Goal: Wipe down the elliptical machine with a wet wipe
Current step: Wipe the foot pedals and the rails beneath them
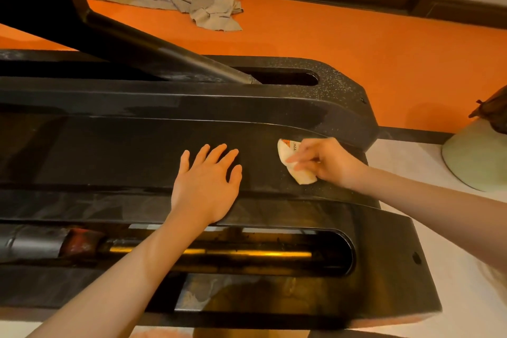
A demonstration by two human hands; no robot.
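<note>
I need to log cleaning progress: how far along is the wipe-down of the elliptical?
Done: can't say; no surface looks clearly wiped. In hand: the right hand presses the wet wipe on the elliptical's centre cover, the left hand flat beside it. Left: the speckled far end and grimy rail slot.

1. Warm, amber indoor light is tinting the whole view, pushing the floor (pixel 329 44) beyond the elliptical machine (pixel 137 145) into saturated orange.
2. The machine's black housing is swallowing detail; its far-left corner is sinking into near-total black.
3. Soft sheen is showing along the machine's upper ridge, and a yellow glint is running along the rail (pixel 247 253) inside its near slot.
4. The right hand (pixel 326 163) and the wet wipe (pixel 300 173), at the machine's right end, are smearing slightly with motion blur; the left hand (pixel 204 184) is staying sharper.
5. Wide-angle distortion is bowing the machine's edges toward the frame borders.
</note>
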